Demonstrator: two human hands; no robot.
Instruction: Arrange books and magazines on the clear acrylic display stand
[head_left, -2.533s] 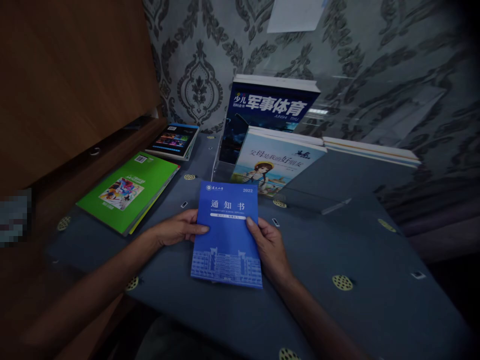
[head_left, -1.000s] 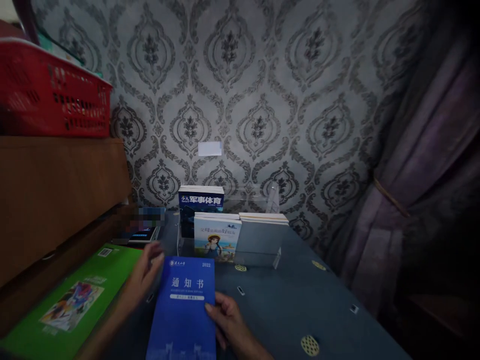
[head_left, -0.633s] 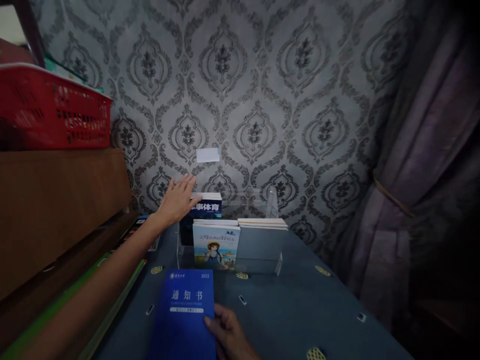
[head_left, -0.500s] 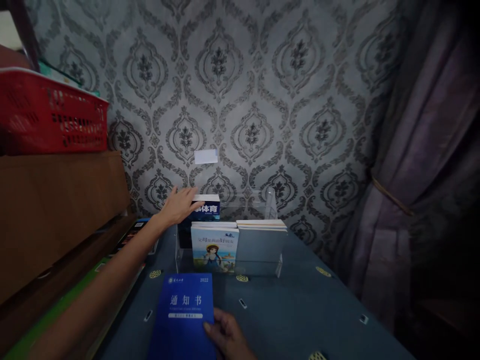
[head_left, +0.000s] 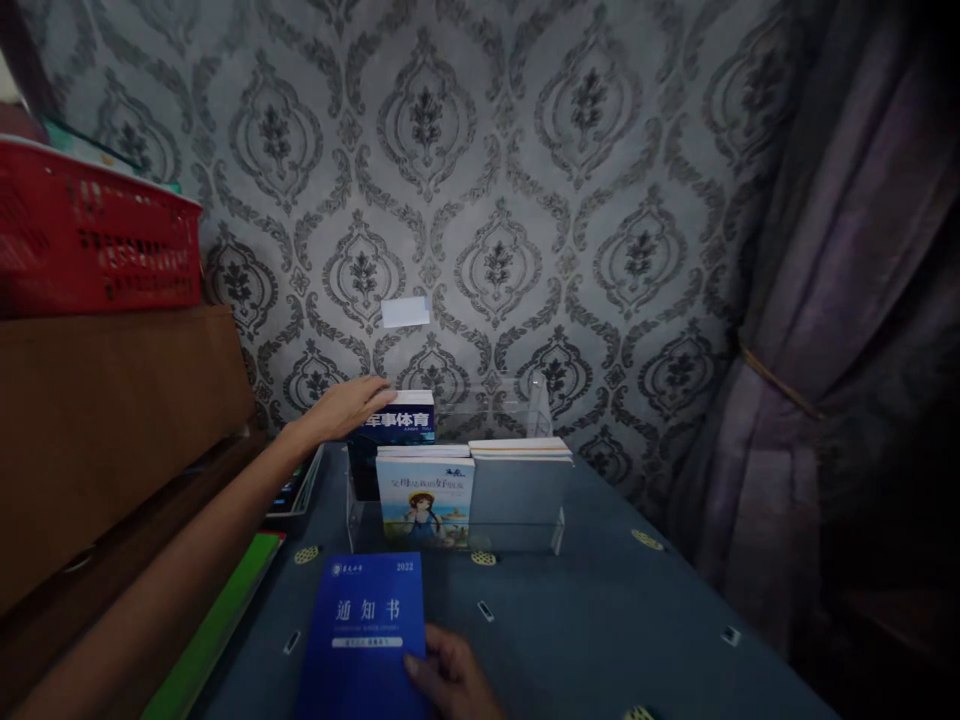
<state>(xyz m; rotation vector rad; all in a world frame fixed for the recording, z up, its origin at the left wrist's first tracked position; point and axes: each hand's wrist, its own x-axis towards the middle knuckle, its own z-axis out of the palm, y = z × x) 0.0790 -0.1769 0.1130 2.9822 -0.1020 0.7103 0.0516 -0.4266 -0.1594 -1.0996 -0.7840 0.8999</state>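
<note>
Lowered, left hand [head_left: 345, 407] touches dark book [head_left: 390, 425] in clear stand [head_left: 525, 530].

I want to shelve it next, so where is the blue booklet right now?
In the head view the blue booklet lies flat on the table, bottom centre, in front of the clear book stand, with the right hand on its right edge.

The blue booklet [head_left: 364, 640] runs off the bottom edge; the right hand [head_left: 450, 680] is cut off there too; the left hand [head_left: 345, 408] hides part of the dark blue book [head_left: 394, 425].
</note>
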